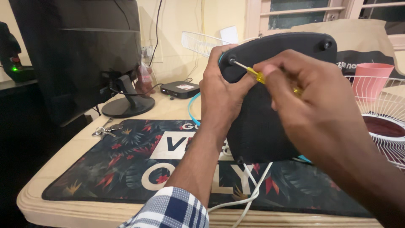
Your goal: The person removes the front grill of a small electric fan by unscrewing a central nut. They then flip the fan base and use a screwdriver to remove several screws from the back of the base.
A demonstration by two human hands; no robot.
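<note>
Left hand (pixel 221 90) wrapped around upper left edge of flat black plastic base plate with rounded corners (pixel 261 126), held tilted up off floral-print desk mat (pixel 126 164); right hand (pixel 312 101) pinched shut around yellow-handled thin-shaft screwdriver (pixel 253 74), just right of left hand; metal tip seated in recessed screw hole (pixel 231 60) at plate's top left corner, right above left thumb.

Judged best handling: keep shaft square to plate, push along axis while turning, steady plate with left grip so tip stays seated; slipping off likely if angled.

Counts: one plate between both hands; one screwdriver; two round rubber feet visible on plate, one at tip, one at top right (pixel 325 43); white wire fan grille (pixel 384 109) right of right hand, second grille (pixel 202 42) behind left hand; one pink plastic cup (pixel 371 80); one monitor (pixel 84 55) far left; one small black box (pixel 180 89); one key bunch (pixel 105 130); white cord (pixel 253 190) hanging below plate.
</note>
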